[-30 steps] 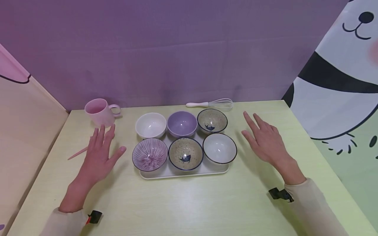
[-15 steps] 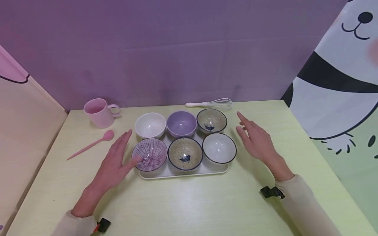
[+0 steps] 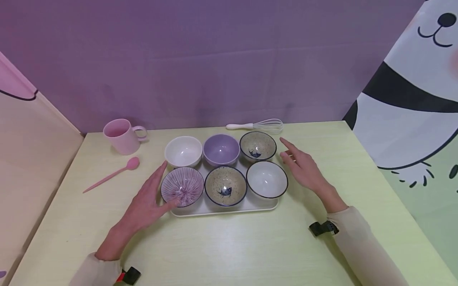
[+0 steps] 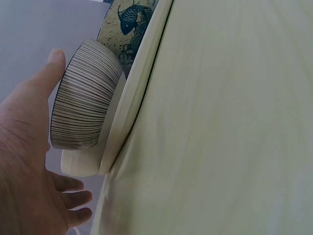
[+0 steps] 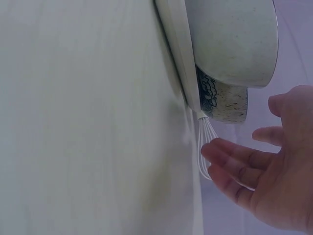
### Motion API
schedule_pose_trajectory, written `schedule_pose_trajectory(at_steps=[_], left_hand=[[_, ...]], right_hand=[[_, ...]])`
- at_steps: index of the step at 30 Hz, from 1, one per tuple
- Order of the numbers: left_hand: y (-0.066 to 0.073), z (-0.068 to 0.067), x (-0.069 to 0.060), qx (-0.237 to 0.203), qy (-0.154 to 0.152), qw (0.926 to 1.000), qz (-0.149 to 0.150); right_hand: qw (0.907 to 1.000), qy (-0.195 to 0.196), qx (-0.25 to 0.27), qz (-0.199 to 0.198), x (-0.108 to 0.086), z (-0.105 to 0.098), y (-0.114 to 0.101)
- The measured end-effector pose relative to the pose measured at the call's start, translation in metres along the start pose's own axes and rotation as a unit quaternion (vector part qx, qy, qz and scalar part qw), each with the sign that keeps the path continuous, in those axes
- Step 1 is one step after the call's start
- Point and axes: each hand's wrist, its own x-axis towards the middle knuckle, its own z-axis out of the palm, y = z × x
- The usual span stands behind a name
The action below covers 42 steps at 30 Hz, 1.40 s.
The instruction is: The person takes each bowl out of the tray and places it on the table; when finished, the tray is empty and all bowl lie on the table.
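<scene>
Left hand (image 3: 146,204) and right hand (image 3: 305,169) nearer the glossy round bowls (image 3: 225,180), both loosely half-spread, empty.

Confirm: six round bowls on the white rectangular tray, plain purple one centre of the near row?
Wrong row: the head view shows the plain purple round bowl at the centre of the far row on the white rectangular tray. The rest stands.

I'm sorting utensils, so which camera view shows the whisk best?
The head view: there the whisk shows both its handle and its wires, beyond the speckled bowl on the right. The right wrist view shows just the wire end, partly covered by the right hand. The left wrist view doesn't show it.
</scene>
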Motion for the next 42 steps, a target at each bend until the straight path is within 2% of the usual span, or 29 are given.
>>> schedule_pose_trajectory(at_steps=[10,22,31,42], left_hand=[[-0.005,0.011,0.005,-0.068,-0.014,0.9976,0.003],[-0.009,0.018,0.006,-0.059,0.012,0.9982,0.000],[-0.013,0.022,0.007,-0.071,0.034,0.9965,0.026],[-0.016,0.026,0.005,-0.041,0.024,0.9986,0.025]], right_hand=[[0.9954,-0.020,0.090,0.025,0.012,0.011,0.000],[0.9933,-0.012,0.107,0.040,0.021,0.020,0.000],[0.9919,-0.007,0.121,0.037,0.022,0.021,-0.001],[0.9918,-0.008,0.120,0.041,0.024,0.022,0.004]])
